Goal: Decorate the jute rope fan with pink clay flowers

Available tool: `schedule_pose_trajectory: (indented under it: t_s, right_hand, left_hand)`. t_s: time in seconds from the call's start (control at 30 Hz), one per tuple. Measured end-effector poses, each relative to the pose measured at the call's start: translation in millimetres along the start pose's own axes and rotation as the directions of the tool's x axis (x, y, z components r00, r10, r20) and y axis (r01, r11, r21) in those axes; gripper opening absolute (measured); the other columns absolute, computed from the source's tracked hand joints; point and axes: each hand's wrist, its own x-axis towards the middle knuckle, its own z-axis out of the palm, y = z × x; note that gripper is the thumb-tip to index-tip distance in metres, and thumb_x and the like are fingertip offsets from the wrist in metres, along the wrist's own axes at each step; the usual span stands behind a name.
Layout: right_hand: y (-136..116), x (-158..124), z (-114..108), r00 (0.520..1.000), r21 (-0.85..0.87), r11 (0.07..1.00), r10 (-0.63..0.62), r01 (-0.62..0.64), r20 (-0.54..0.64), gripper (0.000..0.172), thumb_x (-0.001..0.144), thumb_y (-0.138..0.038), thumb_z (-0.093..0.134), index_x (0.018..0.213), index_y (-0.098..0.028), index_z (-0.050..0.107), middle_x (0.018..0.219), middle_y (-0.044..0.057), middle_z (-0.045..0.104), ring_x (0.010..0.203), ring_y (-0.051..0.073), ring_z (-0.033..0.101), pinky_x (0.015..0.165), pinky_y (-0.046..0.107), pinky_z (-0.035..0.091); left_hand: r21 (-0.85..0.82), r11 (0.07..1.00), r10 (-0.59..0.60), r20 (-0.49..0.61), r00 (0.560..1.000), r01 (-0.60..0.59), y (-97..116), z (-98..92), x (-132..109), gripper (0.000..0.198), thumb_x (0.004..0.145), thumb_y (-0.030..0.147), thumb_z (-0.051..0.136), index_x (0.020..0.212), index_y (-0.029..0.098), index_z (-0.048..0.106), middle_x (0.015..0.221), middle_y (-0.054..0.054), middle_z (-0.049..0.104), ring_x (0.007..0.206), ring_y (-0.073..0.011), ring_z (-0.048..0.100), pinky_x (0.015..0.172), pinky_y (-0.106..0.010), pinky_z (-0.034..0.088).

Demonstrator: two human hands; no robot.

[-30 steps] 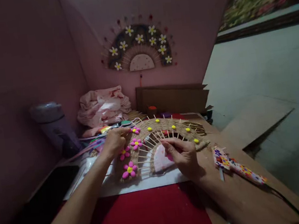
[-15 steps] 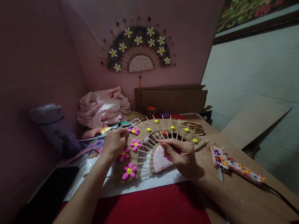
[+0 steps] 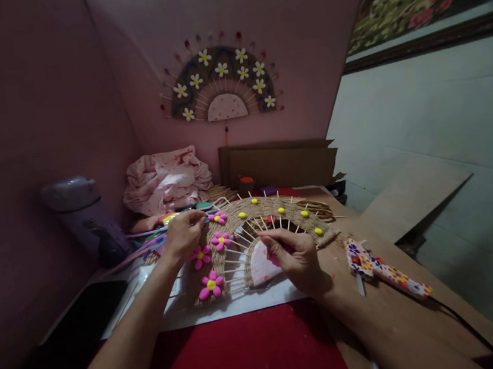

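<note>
A half-round woven craft piece of jute and wooden sticks lies on a white sheet. Pink flowers with yellow centres line its left side, and yellow dots alone sit along the rest of the arc. My left hand is closed on the piece's upper left edge, beside the pink flowers. My right hand rests over the pink dotted centre, fingers pinched on a small pink bit.
A flower-patterned glue gun with a black cord lies right of the piece. A finished fan decoration hangs on the pink board. Pink cloth, a cardboard box, a grey jug and a dark tablet stand around; red cloth lies in front.
Both hands keep their places on the woven piece. Only the view has drifted slightly, so everything sits a little further left in the picture.
</note>
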Motion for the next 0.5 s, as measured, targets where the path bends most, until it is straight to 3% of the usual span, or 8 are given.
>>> schedule_pose_trajectory:
  t_s: [0.1, 0.2, 0.33, 0.5]
  right_hand:
    - [-0.4, 0.3, 0.0, 1.000, -0.020, 1.000, -0.019, 0.019, 0.004, 0.016, 0.084, -0.023, 0.057, 0.090, -0.015, 0.070, 0.055, -0.001, 0.059, 0.047, 0.008, 0.053, 0.044, 0.020, 0.043]
    - [-0.2, 0.8, 0.1, 0.999, -0.040, 0.998, -0.040, 0.040, 0.008, 0.015, 0.084, -0.022, 0.058, 0.089, -0.014, 0.070, 0.056, 0.000, 0.061, 0.047, 0.009, 0.054, 0.045, 0.021, 0.044]
    - [0.5, 0.7, 0.4, 0.998, -0.067, 0.996, -0.060, 0.061, 0.015, 0.016, 0.084, -0.022, 0.058, 0.090, -0.014, 0.070, 0.057, 0.001, 0.063, 0.048, 0.009, 0.055, 0.046, 0.021, 0.045]
    - [0.6, -0.2, 0.3, 0.994, -0.089, 0.990, -0.105, 0.107, 0.035, 0.016, 0.084, -0.023, 0.057, 0.091, -0.016, 0.070, 0.059, 0.002, 0.065, 0.051, 0.010, 0.058, 0.047, 0.022, 0.047]
  left_hand:
    - [-0.114, 0.992, -0.059, 0.020, 0.998, 0.061, 2.2, 3.3, 4.8, 0.027, 0.069, 0.032, 0.059, 0.084, 0.012, 0.071, 0.082, -0.010, 0.072, 0.077, -0.0211, 0.064, 0.069, -0.028, 0.045]
    - [-0.226, 0.955, -0.191, 0.025, 0.981, 0.192, 4.0, 5.9, 12.8, 0.021, 0.065, 0.032, 0.063, 0.074, 0.014, 0.069, 0.074, -0.007, 0.071, 0.072, -0.0198, 0.063, 0.064, -0.027, 0.045]
    - [-0.253, 0.916, -0.310, 0.043, 0.950, 0.310, 7.2, 4.3, 24.9, 0.019, 0.061, 0.033, 0.066, 0.057, 0.015, 0.062, 0.056, -0.004, 0.065, 0.058, -0.0174, 0.059, 0.054, -0.025, 0.041]
    - [-0.287, 0.851, -0.397, 0.199, 0.896, 0.441, 14.9, 1.5, 32.7, 0.019, 0.061, 0.030, 0.069, 0.058, 0.015, 0.058, 0.049, -0.001, 0.060, 0.043, -0.0134, 0.053, 0.045, -0.024, 0.038]
